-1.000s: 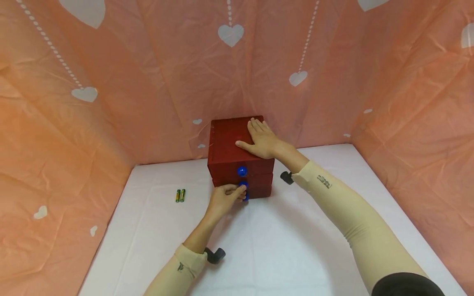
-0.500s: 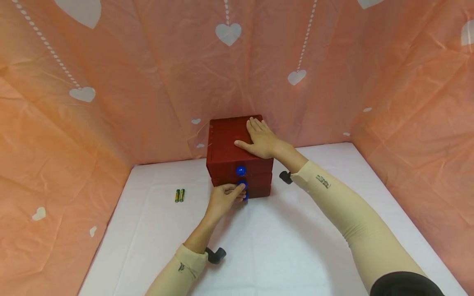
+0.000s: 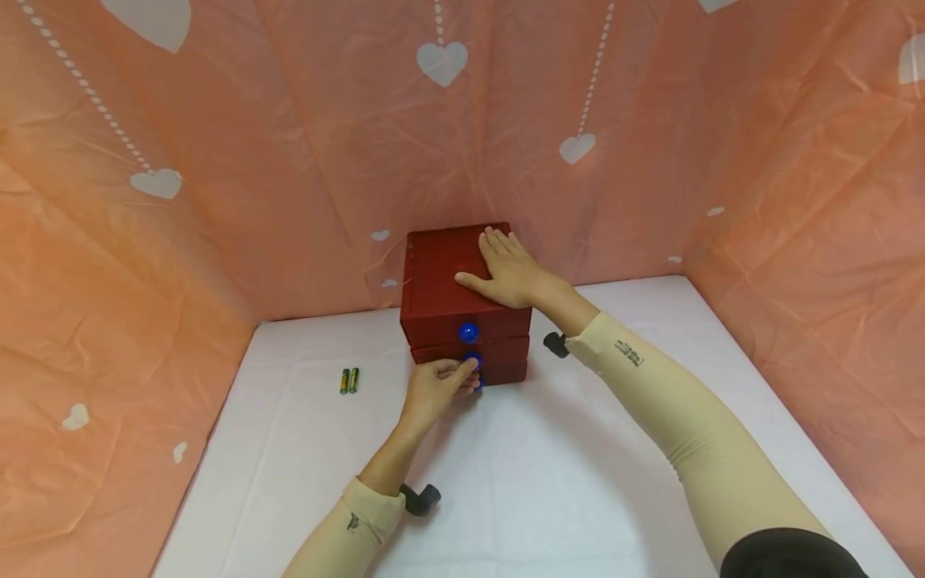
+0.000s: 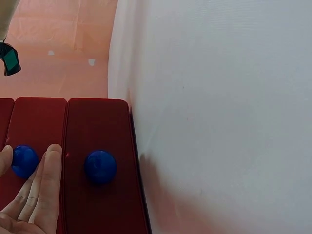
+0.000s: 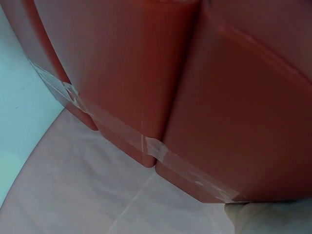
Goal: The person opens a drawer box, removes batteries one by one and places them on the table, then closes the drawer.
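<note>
A red drawer unit (image 3: pixel 448 281) with three stacked drawers stands at the back of the white table. Blue round knobs mark the drawer fronts: a top knob (image 3: pixel 468 332), a middle knob (image 4: pixel 24 162) and a bottom knob (image 4: pixel 100 167). My left hand (image 3: pixel 433 391) pinches the middle knob between thumb and fingers, partly covering it and the bottom knob in the head view. On the unit's top, toward the right side, my right hand (image 3: pixel 509 273) rests flat with its fingers straight. All the drawers look closed in the head view.
Two green-and-yellow batteries (image 3: pixel 349 380) lie side by side on the table (image 3: pixel 564 482), left of the unit. A pink curtain (image 3: pixel 325 160) with white hearts hangs behind and along both sides. Clear tape (image 5: pixel 122 131) runs across the unit's side.
</note>
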`<state>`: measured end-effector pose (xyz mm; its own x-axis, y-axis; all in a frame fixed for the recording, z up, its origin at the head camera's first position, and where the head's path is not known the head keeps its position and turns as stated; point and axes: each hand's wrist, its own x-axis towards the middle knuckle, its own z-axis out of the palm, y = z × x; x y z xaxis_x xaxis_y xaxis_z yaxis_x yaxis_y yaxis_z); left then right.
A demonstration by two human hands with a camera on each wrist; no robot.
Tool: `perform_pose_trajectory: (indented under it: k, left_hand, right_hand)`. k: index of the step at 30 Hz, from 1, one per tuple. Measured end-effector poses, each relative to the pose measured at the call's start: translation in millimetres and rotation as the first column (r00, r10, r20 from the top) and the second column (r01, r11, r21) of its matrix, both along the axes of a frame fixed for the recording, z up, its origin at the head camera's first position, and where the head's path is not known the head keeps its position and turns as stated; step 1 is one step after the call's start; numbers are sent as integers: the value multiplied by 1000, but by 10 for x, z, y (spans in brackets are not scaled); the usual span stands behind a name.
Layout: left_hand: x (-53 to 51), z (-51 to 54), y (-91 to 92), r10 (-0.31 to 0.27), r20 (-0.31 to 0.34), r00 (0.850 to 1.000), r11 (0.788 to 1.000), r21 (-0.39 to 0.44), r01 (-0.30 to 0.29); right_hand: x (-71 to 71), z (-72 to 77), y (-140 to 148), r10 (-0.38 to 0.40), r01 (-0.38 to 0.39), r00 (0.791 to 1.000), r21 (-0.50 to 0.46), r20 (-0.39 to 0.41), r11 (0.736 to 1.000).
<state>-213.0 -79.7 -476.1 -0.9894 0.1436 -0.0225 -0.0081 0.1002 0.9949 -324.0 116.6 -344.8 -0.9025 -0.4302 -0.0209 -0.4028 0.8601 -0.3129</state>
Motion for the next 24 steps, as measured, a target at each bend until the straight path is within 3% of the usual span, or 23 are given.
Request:
perform_pose_trajectory:
  k: [24]
  left_hand:
    - [159, 1, -16, -6, -33, 999, 1000, -30, 5]
  right_hand:
    - [-7, 7, -7, -13, 13, 1000, 13, 5, 1000]
